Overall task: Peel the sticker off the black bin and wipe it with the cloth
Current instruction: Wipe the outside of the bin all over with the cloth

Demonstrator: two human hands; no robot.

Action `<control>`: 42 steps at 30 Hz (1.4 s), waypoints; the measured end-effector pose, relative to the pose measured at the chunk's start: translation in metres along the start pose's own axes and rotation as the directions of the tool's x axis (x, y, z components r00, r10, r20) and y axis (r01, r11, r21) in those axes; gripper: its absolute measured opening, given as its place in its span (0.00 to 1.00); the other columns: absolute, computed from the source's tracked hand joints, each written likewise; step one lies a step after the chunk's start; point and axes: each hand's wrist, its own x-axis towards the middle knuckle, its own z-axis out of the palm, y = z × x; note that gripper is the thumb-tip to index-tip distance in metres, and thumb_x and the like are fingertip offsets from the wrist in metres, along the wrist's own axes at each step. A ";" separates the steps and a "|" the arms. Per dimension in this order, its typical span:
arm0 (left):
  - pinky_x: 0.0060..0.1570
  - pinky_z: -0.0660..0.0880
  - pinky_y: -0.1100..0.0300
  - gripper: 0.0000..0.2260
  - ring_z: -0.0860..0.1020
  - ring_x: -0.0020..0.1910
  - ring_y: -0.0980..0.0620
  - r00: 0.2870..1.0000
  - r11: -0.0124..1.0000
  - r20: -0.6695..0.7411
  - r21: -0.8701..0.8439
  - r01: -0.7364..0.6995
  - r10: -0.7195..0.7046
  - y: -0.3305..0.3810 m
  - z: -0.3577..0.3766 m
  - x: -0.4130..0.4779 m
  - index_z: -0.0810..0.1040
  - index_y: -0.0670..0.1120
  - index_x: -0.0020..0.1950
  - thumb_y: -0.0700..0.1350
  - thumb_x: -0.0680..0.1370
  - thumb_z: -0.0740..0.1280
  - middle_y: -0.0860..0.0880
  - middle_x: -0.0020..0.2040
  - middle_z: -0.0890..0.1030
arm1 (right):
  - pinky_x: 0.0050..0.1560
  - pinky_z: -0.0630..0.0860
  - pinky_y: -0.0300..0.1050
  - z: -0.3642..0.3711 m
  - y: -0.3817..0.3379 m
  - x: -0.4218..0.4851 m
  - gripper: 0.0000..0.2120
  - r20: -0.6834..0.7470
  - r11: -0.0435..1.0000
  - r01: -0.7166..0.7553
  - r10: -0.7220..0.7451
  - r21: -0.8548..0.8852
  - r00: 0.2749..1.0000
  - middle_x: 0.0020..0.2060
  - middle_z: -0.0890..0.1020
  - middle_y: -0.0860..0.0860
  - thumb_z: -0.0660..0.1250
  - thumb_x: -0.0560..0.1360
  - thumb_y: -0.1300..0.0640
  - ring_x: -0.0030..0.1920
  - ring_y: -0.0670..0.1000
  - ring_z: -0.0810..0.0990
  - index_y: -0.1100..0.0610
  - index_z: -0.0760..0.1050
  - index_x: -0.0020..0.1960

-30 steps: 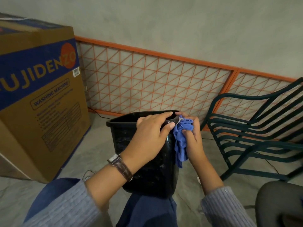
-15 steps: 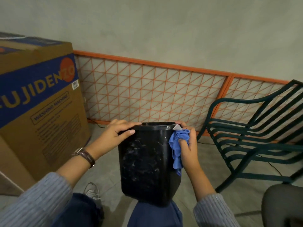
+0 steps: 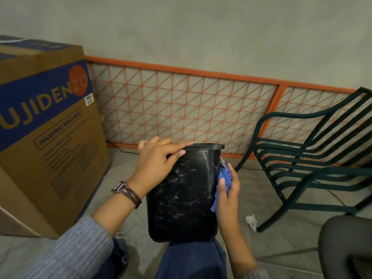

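The black bin (image 3: pixel 185 198) rests upright on my right knee, its near face streaked with pale smears. My left hand (image 3: pixel 159 160) grips the rim at the bin's upper left corner, fingers curled over the edge. My right hand (image 3: pixel 228 190) presses a blue cloth (image 3: pixel 223 178) against the bin's right side. A small pale scrap, perhaps the sticker (image 3: pixel 222 161), pokes out just above the cloth against the bin wall; I cannot tell whether it is stuck on or loose.
A large washing-machine carton (image 3: pixel 46 133) stands close on the left. An orange lattice panel (image 3: pixel 181 109) leans on the wall behind. A dark green slatted chair (image 3: pixel 306 162) is on the right, a crumpled white scrap (image 3: pixel 251 220) on the floor by its leg.
My left hand shifted from the bin's right rim to its left corner. The right hand slid the cloth down the bin's right side. The bin turned its broad face toward me.
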 end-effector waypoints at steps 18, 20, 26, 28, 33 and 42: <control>0.46 0.53 0.57 0.11 0.67 0.44 0.58 0.996 0.991 -0.003 -0.097 0.090 -0.091 0.002 0.002 -0.003 0.72 0.68 0.58 0.57 0.77 0.60 0.61 0.38 0.74 | 0.52 0.69 0.33 -0.003 0.012 -0.020 0.08 -0.041 0.995 0.005 -0.009 -0.102 0.999 0.51 0.74 0.47 0.55 0.77 0.46 0.51 0.37 0.74 0.45 0.68 0.53; 0.46 0.53 0.57 0.11 0.68 0.44 0.58 0.997 0.994 0.004 -0.081 0.078 -0.078 0.005 0.001 -0.001 0.73 0.67 0.58 0.57 0.77 0.60 0.62 0.37 0.74 | 0.49 0.70 0.34 0.005 0.003 -0.004 0.11 -0.107 0.995 -0.047 0.038 -0.083 0.994 0.47 0.75 0.49 0.54 0.75 0.41 0.48 0.41 0.75 0.45 0.67 0.50; 0.45 0.52 0.57 0.11 0.67 0.45 0.57 0.995 0.993 0.014 -0.054 0.101 -0.100 0.008 0.000 -0.002 0.73 0.67 0.58 0.55 0.77 0.61 0.62 0.37 0.73 | 0.66 0.59 0.34 0.019 -0.019 0.011 0.13 -0.023 0.875 0.293 -0.326 -0.387 0.945 0.64 0.65 0.56 0.56 0.80 0.49 0.66 0.43 0.63 0.50 0.68 0.62; 0.45 0.52 0.57 0.11 0.68 0.46 0.57 0.992 0.990 0.027 -0.063 0.127 -0.126 0.005 0.000 -0.002 0.73 0.68 0.58 0.55 0.77 0.61 0.62 0.38 0.73 | 0.67 0.59 0.36 0.011 -0.004 -0.002 0.14 0.110 0.805 0.392 -0.385 -0.445 0.916 0.65 0.63 0.54 0.54 0.80 0.46 0.67 0.49 0.63 0.50 0.69 0.62; 0.46 0.53 0.57 0.12 0.68 0.47 0.57 0.989 0.986 0.049 -0.087 0.144 -0.140 0.002 0.000 0.000 0.73 0.67 0.59 0.55 0.77 0.60 0.62 0.39 0.74 | 0.63 0.61 0.28 0.000 0.018 -0.022 0.11 0.036 0.894 0.281 -0.286 -0.349 0.957 0.63 0.65 0.54 0.57 0.79 0.49 0.64 0.37 0.64 0.51 0.69 0.58; 0.46 0.52 0.58 0.12 0.69 0.52 0.57 0.990 0.991 0.077 -0.059 0.123 -0.118 0.008 0.002 0.006 0.74 0.66 0.59 0.56 0.77 0.60 0.61 0.53 0.80 | 0.63 0.60 0.40 0.017 -0.003 0.002 0.16 0.156 0.641 0.478 -0.492 -0.600 0.856 0.64 0.64 0.57 0.60 0.73 0.58 0.61 0.55 0.65 0.51 0.69 0.61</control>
